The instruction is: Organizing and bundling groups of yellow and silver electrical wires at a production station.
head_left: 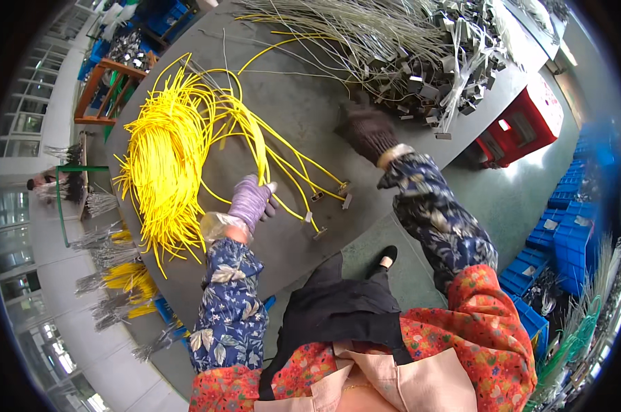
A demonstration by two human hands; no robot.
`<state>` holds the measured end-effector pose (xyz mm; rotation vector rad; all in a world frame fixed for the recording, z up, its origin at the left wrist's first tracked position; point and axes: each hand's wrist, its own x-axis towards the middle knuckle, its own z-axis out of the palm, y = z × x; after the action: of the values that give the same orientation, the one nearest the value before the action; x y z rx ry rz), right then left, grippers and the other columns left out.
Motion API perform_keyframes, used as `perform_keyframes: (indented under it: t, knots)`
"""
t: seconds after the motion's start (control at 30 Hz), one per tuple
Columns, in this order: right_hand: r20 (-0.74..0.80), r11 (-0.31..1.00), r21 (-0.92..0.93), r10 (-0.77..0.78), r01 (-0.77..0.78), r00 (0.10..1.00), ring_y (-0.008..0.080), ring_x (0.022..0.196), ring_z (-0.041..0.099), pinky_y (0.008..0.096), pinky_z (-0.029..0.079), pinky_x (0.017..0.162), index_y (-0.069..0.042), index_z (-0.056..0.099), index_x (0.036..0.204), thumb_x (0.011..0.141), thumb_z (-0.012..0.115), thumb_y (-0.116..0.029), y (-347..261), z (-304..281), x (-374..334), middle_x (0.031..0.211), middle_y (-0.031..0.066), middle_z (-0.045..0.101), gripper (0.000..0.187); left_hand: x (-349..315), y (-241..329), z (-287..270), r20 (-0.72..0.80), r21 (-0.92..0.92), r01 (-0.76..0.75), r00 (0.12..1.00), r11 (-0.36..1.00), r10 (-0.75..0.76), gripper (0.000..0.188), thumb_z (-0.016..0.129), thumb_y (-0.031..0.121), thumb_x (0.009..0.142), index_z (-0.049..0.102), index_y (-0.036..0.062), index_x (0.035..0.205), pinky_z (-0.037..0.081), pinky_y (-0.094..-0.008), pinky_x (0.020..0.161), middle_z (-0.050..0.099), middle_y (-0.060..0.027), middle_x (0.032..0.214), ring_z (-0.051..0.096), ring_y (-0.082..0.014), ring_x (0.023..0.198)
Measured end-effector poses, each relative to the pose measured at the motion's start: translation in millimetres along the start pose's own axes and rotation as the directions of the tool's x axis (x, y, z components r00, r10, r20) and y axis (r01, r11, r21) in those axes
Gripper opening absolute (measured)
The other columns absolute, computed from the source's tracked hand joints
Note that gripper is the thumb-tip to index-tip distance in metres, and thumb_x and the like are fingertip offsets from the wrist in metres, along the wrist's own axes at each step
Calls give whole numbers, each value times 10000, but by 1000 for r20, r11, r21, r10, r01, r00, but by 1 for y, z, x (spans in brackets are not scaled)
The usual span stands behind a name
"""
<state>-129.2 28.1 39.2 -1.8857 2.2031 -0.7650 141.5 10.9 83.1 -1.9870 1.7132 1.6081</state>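
Note:
My left hand [251, 199], in a pale purple glove, is closed round several yellow cables [259, 147]. Their ends, with small metal connectors [346, 199], fan out to the right over the grey table. A thick heap of yellow cables [166, 158] lies just to the left of this hand. My right hand [365, 127], in a dark brown glove, reaches to the near edge of a pile of thin whitish wires [386, 41] with box-shaped metal connectors [420, 82]. Its fingers are dark and blurred, so whether they hold anything does not show.
The grey table [365, 185] carries both piles. Beyond its right edge stands a red box [523, 127], with blue crates [575, 240] on the floor. More bundles of cables [135, 285] hang or lie at the left. A wooden rack [104, 89] stands at the far left.

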Motion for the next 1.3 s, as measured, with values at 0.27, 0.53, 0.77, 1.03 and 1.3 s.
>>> perform_keyframes:
  t: [0.27, 0.53, 0.77, 1.03, 1.3]
  knots:
    - [71, 973, 208, 84, -97, 994, 212, 610, 579, 336, 454, 524, -42, 601, 925, 734, 652, -163, 10, -31, -34, 789, 118, 603, 232, -21, 16, 38, -264, -318, -199, 958, 927, 115, 225, 517, 182, 886, 503, 40, 1060, 440, -249, 423, 605, -85, 710, 558, -141, 494]
    - [281, 637, 736, 18, -227, 960, 105, 621, 520, 267, 428, 545, -51, 610, 920, 785, 627, -126, -18, -100, -194, 711, 8, 546, 155, -7, 48, 140, 167, -983, 136, 944, 125, 285, 188, 543, 257, 869, 536, 71, 894, 514, -423, 661, 606, -134, 900, 588, -280, 764]
    - [784, -38, 414, 521, -909, 336, 99, 513, 466, 267, 358, 428, -55, 518, 762, 749, 652, -129, 68, -114, -454, 633, 32, 497, 154, 32, 47, 140, -7, -970, -83, 949, 228, 315, 152, 524, 242, 880, 540, 91, 890, 520, -420, 651, 629, -113, 879, 604, -247, 739]
    - [723, -140, 297, 679, -945, 127, 127, 430, 455, 268, 343, 373, -32, 543, 753, 743, 627, -118, 80, -133, -547, 575, 39, 512, 121, 11, 108, 60, -263, -900, -397, 824, 181, 501, 190, 456, 214, 914, 494, 35, 963, 497, -507, 823, 586, -225, 1005, 594, -362, 897]
    - [644, -76, 356, 742, -931, 186, 128, 410, 448, 269, 335, 356, -33, 533, 705, 731, 616, -105, 83, -123, -552, 550, 34, 501, 114, -16, 145, 15, -446, -825, -550, 774, 127, 449, 181, 446, 205, 916, 516, 40, 941, 503, -521, 820, 572, -269, 1018, 597, -391, 894]
